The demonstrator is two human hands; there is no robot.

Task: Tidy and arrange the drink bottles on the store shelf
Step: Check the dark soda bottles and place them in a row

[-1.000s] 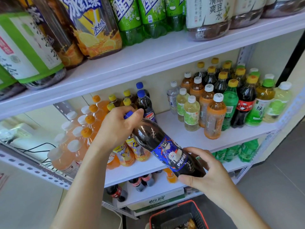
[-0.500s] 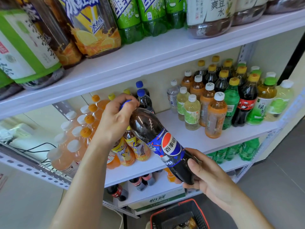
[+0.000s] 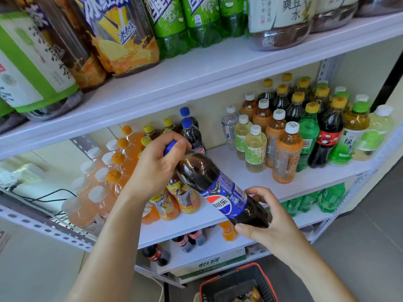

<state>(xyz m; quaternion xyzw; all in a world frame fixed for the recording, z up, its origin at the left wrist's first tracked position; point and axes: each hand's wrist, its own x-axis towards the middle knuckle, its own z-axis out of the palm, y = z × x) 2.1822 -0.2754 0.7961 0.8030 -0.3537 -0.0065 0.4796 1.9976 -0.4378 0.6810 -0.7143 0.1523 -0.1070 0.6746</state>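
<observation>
A dark cola bottle (image 3: 220, 188) with a blue label and blue cap lies tilted in front of the middle shelf (image 3: 229, 158), cap end up and to the left. My left hand (image 3: 157, 164) grips its neck and cap. My right hand (image 3: 268, 221) holds its bottom end with curled fingers. Two more blue-capped cola bottles (image 3: 192, 134) stand upright at the back of the shelf, just behind my left hand. Orange and iced-tea bottles (image 3: 122, 164) stand in rows to the left of it.
A group of tea, green soda and cola bottles (image 3: 305, 127) fills the shelf's right side, with bare shelf between the groups. Large bottles (image 3: 122, 35) line the top shelf. A lower shelf holds more bottles (image 3: 187, 240). A red-rimmed basket (image 3: 237, 284) sits on the floor.
The cola bottle has been turned about its long axis between both hands, its label now facing differently, and it has risen slightly. My right hand shifted its hold on the base.
</observation>
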